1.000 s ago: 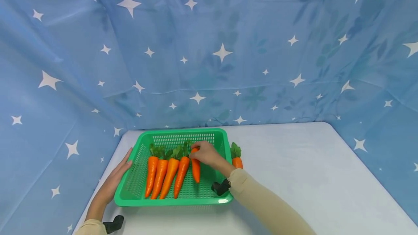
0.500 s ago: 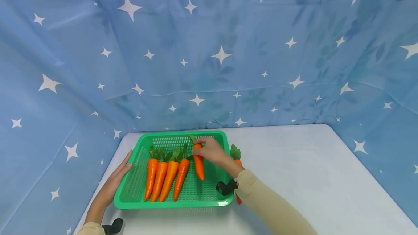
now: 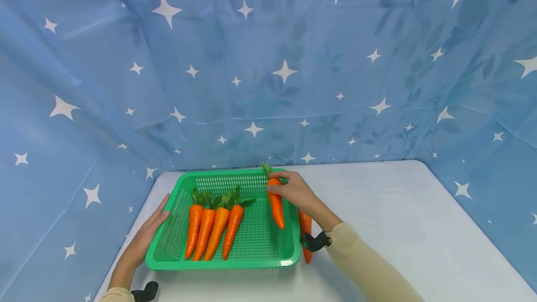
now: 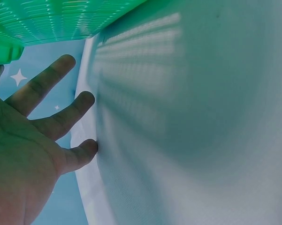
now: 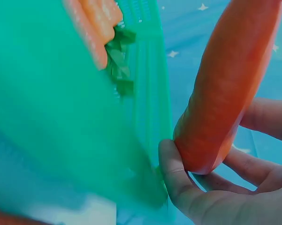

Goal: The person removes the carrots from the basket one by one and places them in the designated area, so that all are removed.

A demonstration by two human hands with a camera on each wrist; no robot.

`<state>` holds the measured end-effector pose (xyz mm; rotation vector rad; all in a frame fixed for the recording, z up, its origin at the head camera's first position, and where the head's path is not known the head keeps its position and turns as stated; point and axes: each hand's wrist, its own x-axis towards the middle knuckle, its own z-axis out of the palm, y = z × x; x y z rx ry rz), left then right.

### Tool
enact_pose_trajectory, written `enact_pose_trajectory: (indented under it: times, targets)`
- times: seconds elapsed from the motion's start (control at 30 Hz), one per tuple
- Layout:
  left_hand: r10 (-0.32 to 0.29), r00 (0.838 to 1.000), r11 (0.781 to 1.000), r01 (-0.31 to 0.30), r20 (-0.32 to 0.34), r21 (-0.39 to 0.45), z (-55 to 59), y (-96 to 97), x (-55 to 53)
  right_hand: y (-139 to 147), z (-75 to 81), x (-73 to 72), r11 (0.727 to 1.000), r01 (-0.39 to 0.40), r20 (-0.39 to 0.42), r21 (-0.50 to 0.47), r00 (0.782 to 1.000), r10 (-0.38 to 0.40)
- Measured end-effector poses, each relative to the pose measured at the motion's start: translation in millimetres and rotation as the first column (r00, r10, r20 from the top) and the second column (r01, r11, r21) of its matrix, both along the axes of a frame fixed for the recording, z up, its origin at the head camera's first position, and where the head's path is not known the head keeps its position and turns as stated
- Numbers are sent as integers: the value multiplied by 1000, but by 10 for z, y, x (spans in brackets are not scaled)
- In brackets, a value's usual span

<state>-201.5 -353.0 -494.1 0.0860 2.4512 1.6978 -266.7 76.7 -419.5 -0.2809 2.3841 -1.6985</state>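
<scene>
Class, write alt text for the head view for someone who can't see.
A right hand grips a carrot near the right side of a green basket, in which four carrots lie side by side. The left hand touches the basket's left side, and another carrot lies on the white table to the right.

I saw a blue curtain [image 3: 209, 99] hanging at the back and on both sides, a bit wrinkly. White stars [image 3: 285, 72] (some big, some tiny) dotted it, and dim leaf shapes [image 3: 382, 21] showed too. The white table [image 3: 386, 209] in front had a round corner at the far right.
</scene>
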Motion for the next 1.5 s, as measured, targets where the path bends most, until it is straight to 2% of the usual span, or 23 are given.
enact_pose_trajectory:
  times: [0.3, 0.8, 1.17, 1.5]
  targets:
    - [-8, 1000, 1000, 9, -14, 16, 10, 2, -15, 354, 25, 94, 999, 27, -7, -32, 1000, -27]
    - [-12, 1000, 1000, 12, -16, 2, 6, 3, -13, 866, -192, 199, 996, 81, -25, -27, 996, -82]
    - [-18, 1000, 1000, 18, -8, -6, -9, 8, -4, 1091, -472, 290, 988, 149, -6, 35, 989, -149]
    - [-11, 1000, 1000, 11, -3, -25, 1, 5, 15, 1134, -753, 254, 974, 209, -1, 86, 978, -210]
